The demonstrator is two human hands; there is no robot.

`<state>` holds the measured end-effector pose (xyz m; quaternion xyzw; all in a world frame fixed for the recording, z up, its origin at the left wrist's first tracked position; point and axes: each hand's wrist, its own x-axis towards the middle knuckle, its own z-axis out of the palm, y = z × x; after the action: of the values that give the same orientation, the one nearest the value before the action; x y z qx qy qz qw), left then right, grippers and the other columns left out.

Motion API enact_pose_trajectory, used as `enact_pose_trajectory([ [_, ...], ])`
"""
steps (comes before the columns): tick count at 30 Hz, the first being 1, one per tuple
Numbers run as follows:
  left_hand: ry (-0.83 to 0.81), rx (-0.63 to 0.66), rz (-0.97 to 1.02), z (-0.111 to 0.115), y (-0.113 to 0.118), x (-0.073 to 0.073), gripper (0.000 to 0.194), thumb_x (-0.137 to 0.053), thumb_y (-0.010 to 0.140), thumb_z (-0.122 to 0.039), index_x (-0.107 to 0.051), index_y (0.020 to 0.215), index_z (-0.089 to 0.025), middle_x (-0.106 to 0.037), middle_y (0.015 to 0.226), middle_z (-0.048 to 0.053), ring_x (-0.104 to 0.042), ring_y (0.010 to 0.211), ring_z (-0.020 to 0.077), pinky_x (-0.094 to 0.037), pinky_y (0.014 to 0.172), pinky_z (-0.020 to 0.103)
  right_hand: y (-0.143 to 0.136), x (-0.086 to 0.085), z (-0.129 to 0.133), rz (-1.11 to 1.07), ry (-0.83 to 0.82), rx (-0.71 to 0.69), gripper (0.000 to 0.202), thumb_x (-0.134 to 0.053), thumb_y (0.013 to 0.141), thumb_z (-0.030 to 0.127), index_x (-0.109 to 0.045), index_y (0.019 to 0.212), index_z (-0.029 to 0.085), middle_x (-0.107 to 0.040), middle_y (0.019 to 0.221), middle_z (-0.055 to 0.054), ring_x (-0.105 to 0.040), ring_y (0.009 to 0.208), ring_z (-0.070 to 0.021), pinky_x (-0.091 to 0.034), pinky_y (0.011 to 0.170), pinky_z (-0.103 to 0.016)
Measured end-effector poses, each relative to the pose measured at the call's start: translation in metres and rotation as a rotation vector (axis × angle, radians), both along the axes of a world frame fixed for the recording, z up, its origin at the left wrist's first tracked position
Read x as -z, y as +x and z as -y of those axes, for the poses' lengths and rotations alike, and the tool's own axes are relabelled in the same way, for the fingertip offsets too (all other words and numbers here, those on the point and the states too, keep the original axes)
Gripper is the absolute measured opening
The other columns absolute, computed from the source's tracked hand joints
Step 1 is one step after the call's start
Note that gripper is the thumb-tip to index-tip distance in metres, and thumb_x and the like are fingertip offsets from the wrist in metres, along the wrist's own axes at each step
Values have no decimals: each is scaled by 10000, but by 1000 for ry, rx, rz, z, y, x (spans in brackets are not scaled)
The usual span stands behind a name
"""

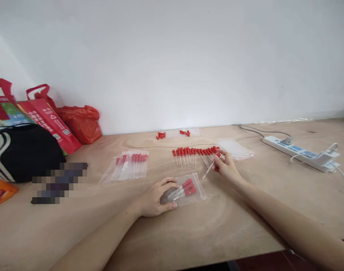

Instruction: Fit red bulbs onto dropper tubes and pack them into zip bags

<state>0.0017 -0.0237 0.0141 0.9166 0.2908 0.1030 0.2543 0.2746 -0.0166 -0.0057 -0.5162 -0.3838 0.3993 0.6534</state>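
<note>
My left hand (153,198) is closed around the lower end of a clear zip bag (199,185) on the wooden table. Several glass droppers with red rubber bulbs (189,187) lie inside that bag, bulbs toward its zip edge; their tips are partly covered by my fingers. Between the fingertips of my right hand (227,168) is a single dropper (208,171), tilted, its glass tip pointing down and left. Just left of it, a row of droppers (185,152) lies side by side with bulbs away from me. Bags of droppers (137,165) overlap farther left.
Flat zip bags (235,149) are stacked behind my right hand. Loose red bulbs (161,135) and glass tubes (172,134) lie near the wall. A power strip (298,152) with cables is at right. Red bags (81,122) and a black bag (33,150) stand at left.
</note>
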Motion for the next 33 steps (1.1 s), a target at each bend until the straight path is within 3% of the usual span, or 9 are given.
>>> enact_pose_trajectory([
  [8, -5, -29, -25, 2, 0, -2, 498, -532, 771, -400, -364, 1224, -277, -374, 1288, 42, -382, 1162, 228, -327, 969, 384, -9, 13, 4, -49, -37, 40, 359, -591, 648, 340, -366, 909, 239, -515, 598, 75, -531, 480, -101, -429, 464, -228],
  [15, -3, -45, -36, 2, 2, -4, 543, -536, 766, -404, -329, 1246, -257, -372, 1299, 47, -380, 1163, 226, -325, 973, 377, -27, 16, 9, -224, -52, -72, 415, -642, 599, 350, -326, 847, 245, -547, 594, 69, -585, 556, -133, -478, 552, -280],
  [23, 0, -59, -57, 3, 1, -4, 549, -530, 765, -420, -326, 1246, -252, -370, 1302, 56, -379, 1168, 231, -328, 969, 385, -23, 17, 14, -125, -66, -134, 451, -637, 592, 427, -341, 873, 235, -537, 586, 78, -508, 464, -82, -403, 464, -217],
  [29, -7, -46, -45, 2, 2, -4, 542, -529, 770, -407, -323, 1248, -256, -368, 1300, 54, -371, 1172, 224, -324, 974, 380, -33, 14, 21, -189, -39, -173, 473, -659, 577, 450, -320, 827, 236, -556, 624, 61, -568, 542, -116, -458, 553, -272],
  [33, 2, -45, -42, 3, 2, -3, 543, -527, 773, -400, -317, 1254, -261, -357, 1307, 51, -369, 1174, 224, -323, 975, 381, -38, 17, 22, 23, -102, -251, 384, -663, 572, 439, -404, 734, 206, -543, 588, 39, -521, 494, -105, -431, 500, -259],
])
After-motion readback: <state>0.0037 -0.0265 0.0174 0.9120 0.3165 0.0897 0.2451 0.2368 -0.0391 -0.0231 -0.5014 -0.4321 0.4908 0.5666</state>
